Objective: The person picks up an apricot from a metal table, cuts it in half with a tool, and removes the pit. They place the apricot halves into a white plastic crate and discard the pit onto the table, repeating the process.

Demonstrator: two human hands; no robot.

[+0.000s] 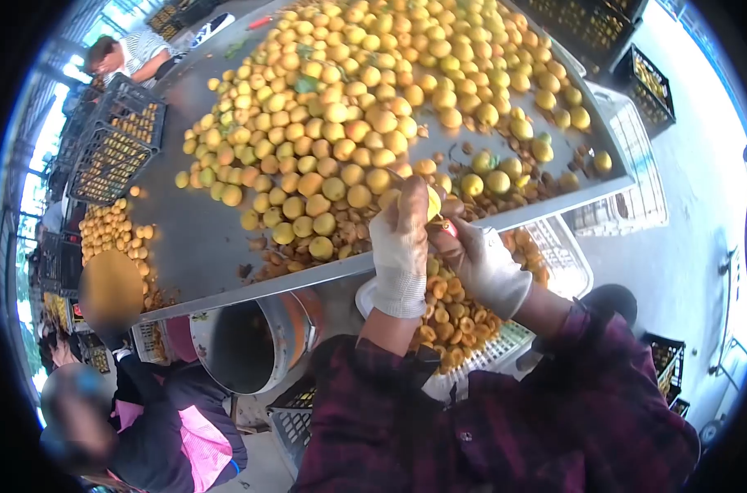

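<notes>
My left hand [401, 246], in a white glove with dark, stained fingers, is closed around a yellow fruit [429, 204] at the table's near edge. Close on its right, my right hand [480, 259], gloved the same way, grips a small red-handled tool [448, 228] against the fruit. The tool's working end is hidden. Behind both hands a large heap of yellow-orange fruit [332, 123] covers much of the metal table [189, 246]. Below them, a white crate [575, 251] holds halved fruit [451, 316].
A metal drum [287, 337] stands under the table's near edge. One person [176, 419] sits at the lower left, another [135, 57] at the upper left. Black crates [115, 156] are at the left, more [649, 86] at the upper right, beside a white crate [628, 164].
</notes>
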